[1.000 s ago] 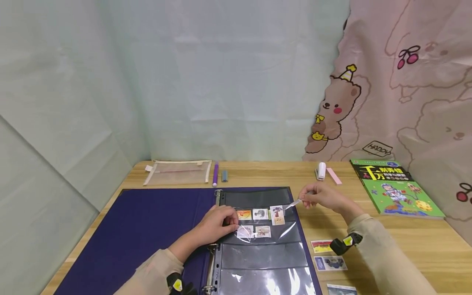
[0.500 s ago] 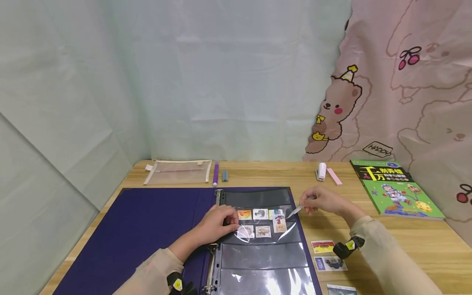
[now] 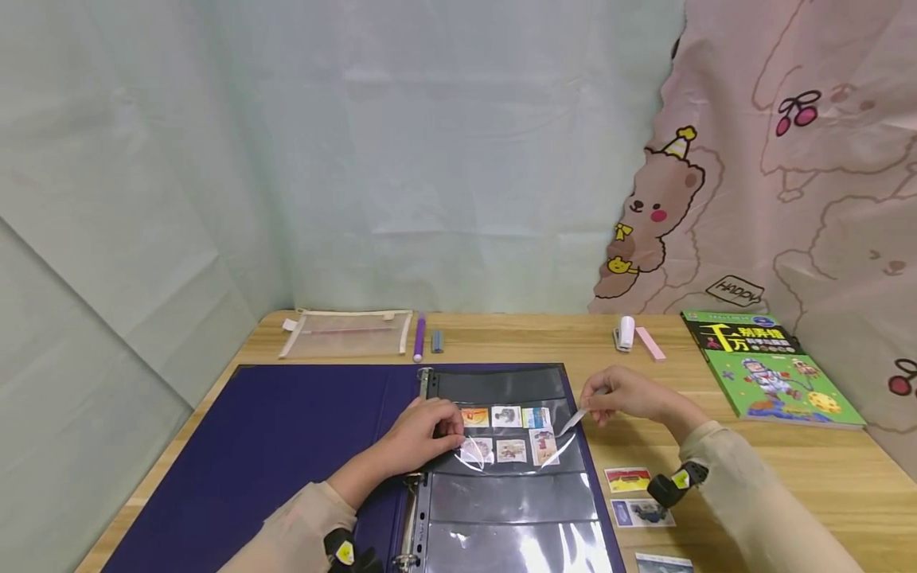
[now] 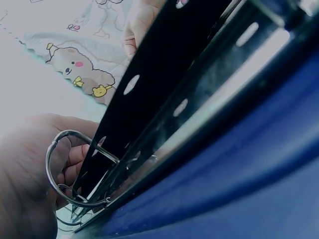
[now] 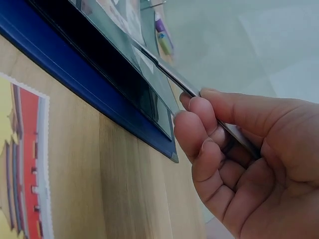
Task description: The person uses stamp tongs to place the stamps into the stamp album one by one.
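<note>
My right hand (image 3: 622, 394) holds metal tweezers (image 5: 172, 74), their tips pointing left over the stamp page (image 3: 516, 497) of a blue ring binder (image 3: 286, 446). Just beyond the tips, an upright stamp (image 3: 544, 447) lies at the right end of the second pocket row. Beside it in that row are two stamps, a pinkish one (image 3: 477, 450) and another (image 3: 511, 450). Above sit an orange stamp (image 3: 474, 417), a grey one (image 3: 506, 416) and a blue-yellow one (image 3: 536, 418). My left hand (image 3: 423, 434) pinches the clear pocket film near the rings; its fingertips are partly hidden.
Right of the binder lie a red-yellow stamp (image 3: 627, 479), a blue-grey stamp (image 3: 643, 513) and a partly cropped stamp (image 3: 664, 563). Behind are a mesh pouch (image 3: 347, 334), a purple pen (image 3: 419, 338), a stapler (image 3: 625, 333) and a green book (image 3: 777, 374).
The upright stamp has moved down from overlapping the upper row into the second row, uncovering the blue-yellow stamp. The right hand with the tweezers moved slightly down; the left hand stayed put.
</note>
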A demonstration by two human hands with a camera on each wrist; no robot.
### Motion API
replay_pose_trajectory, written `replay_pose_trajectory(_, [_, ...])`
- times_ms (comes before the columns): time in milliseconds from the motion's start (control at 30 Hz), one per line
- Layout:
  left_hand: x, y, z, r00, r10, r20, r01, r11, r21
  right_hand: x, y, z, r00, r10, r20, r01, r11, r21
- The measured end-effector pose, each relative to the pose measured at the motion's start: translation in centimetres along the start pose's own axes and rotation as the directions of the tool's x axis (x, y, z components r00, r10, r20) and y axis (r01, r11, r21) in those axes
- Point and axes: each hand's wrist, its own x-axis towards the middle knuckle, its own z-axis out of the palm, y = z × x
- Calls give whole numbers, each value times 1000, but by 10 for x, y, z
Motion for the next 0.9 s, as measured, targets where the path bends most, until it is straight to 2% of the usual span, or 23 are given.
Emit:
replay_pose_trajectory(367, [0,0,-1,1000,11,4,-11,1000,-5,1,-5,-4,998,46,41,-44,998,-42])
replay_pose_trajectory(667, [0,1,-2,1000,12,5,-12,1000,-3,-4,-8,-14,999,32,3,-32,997,-73])
replay_pose_trajectory(900, [0,2,-1,1000,14,1,-14,1000,3,1,-10,-9,1000,18,-19,-20,997,-74])
